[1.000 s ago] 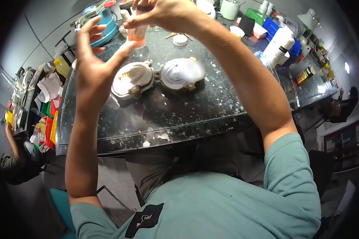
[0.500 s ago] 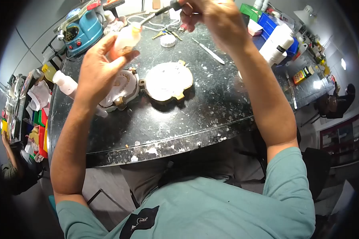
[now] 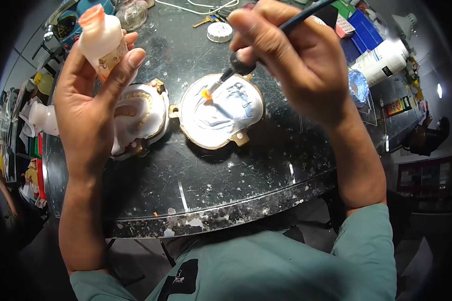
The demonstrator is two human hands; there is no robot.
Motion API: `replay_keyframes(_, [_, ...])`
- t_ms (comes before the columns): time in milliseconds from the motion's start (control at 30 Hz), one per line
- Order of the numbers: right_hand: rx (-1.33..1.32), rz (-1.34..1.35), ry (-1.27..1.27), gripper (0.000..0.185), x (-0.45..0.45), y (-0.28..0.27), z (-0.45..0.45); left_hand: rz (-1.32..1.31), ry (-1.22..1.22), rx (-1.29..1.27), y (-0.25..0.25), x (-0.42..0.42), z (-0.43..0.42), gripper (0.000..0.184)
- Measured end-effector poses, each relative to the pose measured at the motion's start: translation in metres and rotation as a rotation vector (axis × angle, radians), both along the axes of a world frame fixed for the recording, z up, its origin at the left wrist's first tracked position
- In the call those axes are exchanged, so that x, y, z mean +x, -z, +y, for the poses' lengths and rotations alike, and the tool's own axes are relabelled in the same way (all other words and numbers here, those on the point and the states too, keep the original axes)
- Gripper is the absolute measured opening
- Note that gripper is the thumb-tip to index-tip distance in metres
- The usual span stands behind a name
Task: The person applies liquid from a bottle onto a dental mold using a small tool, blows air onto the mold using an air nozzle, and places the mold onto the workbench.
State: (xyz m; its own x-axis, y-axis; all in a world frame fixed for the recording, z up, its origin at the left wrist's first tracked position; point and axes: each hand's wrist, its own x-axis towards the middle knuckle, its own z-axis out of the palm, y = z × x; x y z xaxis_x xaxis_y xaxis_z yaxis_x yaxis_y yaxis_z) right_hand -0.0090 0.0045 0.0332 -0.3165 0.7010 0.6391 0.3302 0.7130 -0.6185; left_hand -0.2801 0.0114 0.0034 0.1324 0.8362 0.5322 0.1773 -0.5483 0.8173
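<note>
My left hand [image 3: 85, 113] is wrapped round a small whitish bottle [image 3: 101, 37] with an orange-stained, uncapped neck, tilted a little. In my right hand [image 3: 301, 70] a dark-handled brush [image 3: 227, 75] is held like a pen. Its orange-wet tip is at the white plaster surface of a round brass-rimmed flask half [image 3: 236, 118], which has a moulded hollow. Beside it, partly behind my left wrist, lies the other flask half [image 3: 153, 123], its plaster showing an arch of yellowish teeth [image 3: 146, 113].
A white ribbed cap [image 3: 219, 32] and keys [image 3: 204, 21] lie farther back. At the right stand a large white bottle [image 3: 386, 62] and blue bins [image 3: 361, 32]. Another white bottle [image 3: 42, 118] is at the left. A glass jar [image 3: 132, 14] stands at the back.
My right hand has brought the brush from the bottle's mouth down to the right flask half. My left hand has shifted left with the bottle. The view has moved closer to the flask halves.
</note>
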Motion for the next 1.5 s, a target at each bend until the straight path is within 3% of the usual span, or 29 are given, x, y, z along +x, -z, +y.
replay_keyframes(33, [0.257,-0.161,0.054,0.025,0.0,0.008,0.005,0.016,0.021,0.005,0.002,-0.003,0.001,0.052])
replay_keyframes(67, [0.283,-0.19,0.006,0.027,-0.001,0.014,0.009,0.013,0.025,0.01,0.002,-0.002,0.0,0.053])
replay_keyframes(133, [0.177,-0.15,-0.13,0.026,-0.006,0.011,0.001,0.009,0.033,0.025,-0.002,0.002,-0.005,0.055])
replay_keyframes(267, [0.215,-0.118,-0.076,0.023,0.002,0.006,0.007,0.068,-0.003,0.046,-0.003,0.001,-0.005,0.057])
replay_keyframes(433, [0.035,-0.043,-0.249,0.024,0.003,0.009,0.008,0.021,0.028,0.057,-0.001,0.001,-0.004,0.049])
replay_keyframes(533, [0.126,-0.242,-0.033,0.029,0.009,0.002,0.007,0.016,0.038,0.065,-0.001,-0.001,-0.004,0.04])
replay_keyframes(600, [0.076,-0.275,-0.128,0.029,0.003,-0.002,-0.001,0.028,0.02,0.076,-0.001,-0.001,-0.004,0.038])
replay_keyframes(633, [0.171,-0.295,-0.117,0.027,0.005,0.0,0.003,0.035,0.012,0.081,-0.001,-0.001,-0.003,0.037])
replay_keyframes(800, [0.116,-0.405,-0.049,0.023,0.016,-0.012,-0.001,0.057,0.027,0.126,0.001,-0.003,-0.001,0.039])
replay_keyframes(1067, [0.148,-0.291,-0.033,0.019,0.007,0.003,-0.001,0.067,0.037,0.136,0.0,-0.005,-0.001,0.039])
replay_keyframes(1100, [-0.02,-0.334,-0.053,0.017,0.002,-0.009,-0.01,0.066,0.038,0.139,0.001,-0.005,-0.001,0.039])
replay_keyframes(1267, [0.198,-0.161,-0.041,0.025,0.003,0.007,0.002,0.055,0.038,0.121,0.001,-0.004,-0.002,0.038])
replay_keyframes(1333, [0.239,-0.336,-0.038,0.024,-0.001,-0.002,-0.009,0.042,0.032,0.124,0.0,-0.003,-0.002,0.039])
replay_keyframes(1500, [0.201,-0.157,-0.117,0.018,0.002,0.004,-0.001,0.065,0.027,0.135,0.0,-0.004,-0.002,0.038])
